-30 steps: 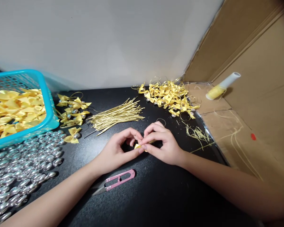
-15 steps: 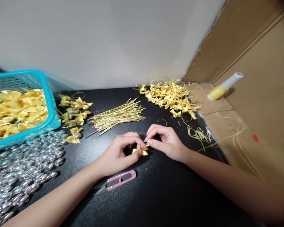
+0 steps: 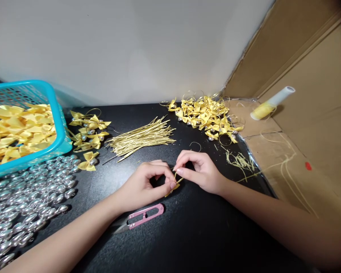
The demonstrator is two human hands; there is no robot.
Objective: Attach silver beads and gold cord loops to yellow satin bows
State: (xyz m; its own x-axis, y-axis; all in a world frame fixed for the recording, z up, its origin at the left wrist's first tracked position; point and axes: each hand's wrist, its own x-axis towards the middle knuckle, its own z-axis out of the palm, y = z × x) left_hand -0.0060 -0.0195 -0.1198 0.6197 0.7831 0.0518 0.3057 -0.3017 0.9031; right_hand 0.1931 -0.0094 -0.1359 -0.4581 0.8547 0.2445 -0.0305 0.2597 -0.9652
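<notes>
At the centre of the black table (image 3: 193, 235), the left hand (image 3: 143, 185) and the right hand (image 3: 200, 172) meet over a small yellow bow (image 3: 174, 185). Left hand: thumb and forefinger closed in a pinch on the bow, which is mostly hidden beneath the fingertips and lies just above the table surface. Right hand: thumb and forefinger closed on a thin gold wire (image 3: 176, 176) that runs down to the bow; remaining fingers curled. Just near of the left wrist, pink thread snips (image 3: 140, 217) lie flat on the table, blades pointing left. Far of the hands, a bundle of gold wires (image 3: 142, 137) lies fanned toward the left. At far right, a pile of finished bows (image 3: 206, 115) with silver beads and wire loops sits by the table's edge, with wire trimmings (image 3: 240, 161) near of it. At far left, a turquoise basket (image 3: 59, 127) holds plain yellow bows; a few beaded bows (image 3: 88, 131) lie just beside it, and a spread of silver beads (image 3: 25, 206) covers the near-left table. On the cardboard (image 3: 315, 151) to the right, a spool of yellow thread (image 3: 268, 104) lies tilted.
</notes>
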